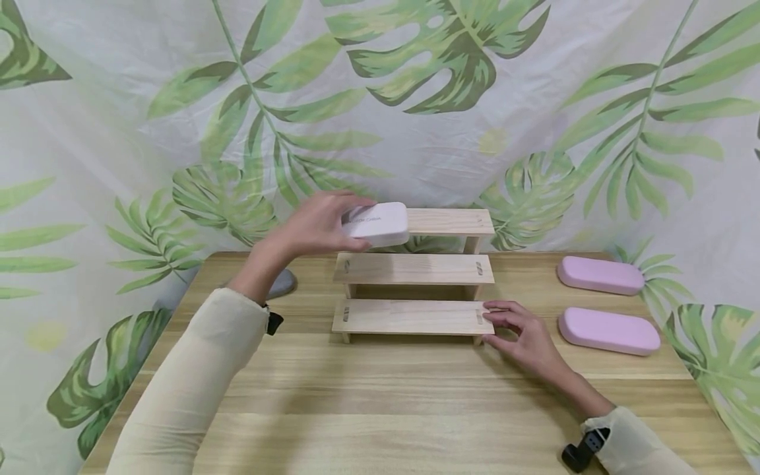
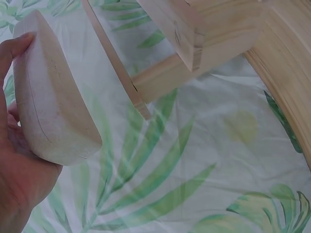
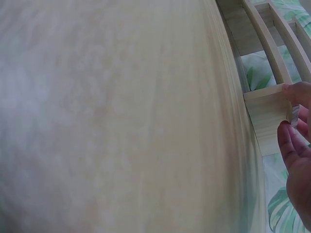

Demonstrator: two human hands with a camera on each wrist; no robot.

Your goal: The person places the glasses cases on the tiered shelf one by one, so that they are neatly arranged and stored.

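Observation:
A white glasses case (image 1: 382, 224) with small dark lettering is gripped by my left hand (image 1: 323, 224) at its left end. The case appears over the left part of the top step of a three-step wooden shelf (image 1: 413, 269); in the left wrist view a gap shows between the case (image 2: 58, 92) and the shelf boards (image 2: 116, 63). My right hand (image 1: 525, 336) pinches the right end of the lowest step, thumb against fingers. In the right wrist view this hand (image 3: 299, 141) holds the board's end, partly cut off by the frame's edge.
Two pink glasses cases (image 1: 601, 275) lie at the right of the wooden table (image 1: 380, 409), one behind the other. A grey rounded object (image 1: 282, 284) sits partly hidden behind the left forearm. A leaf-patterned cloth (image 1: 427, 145) hangs close behind the shelf.

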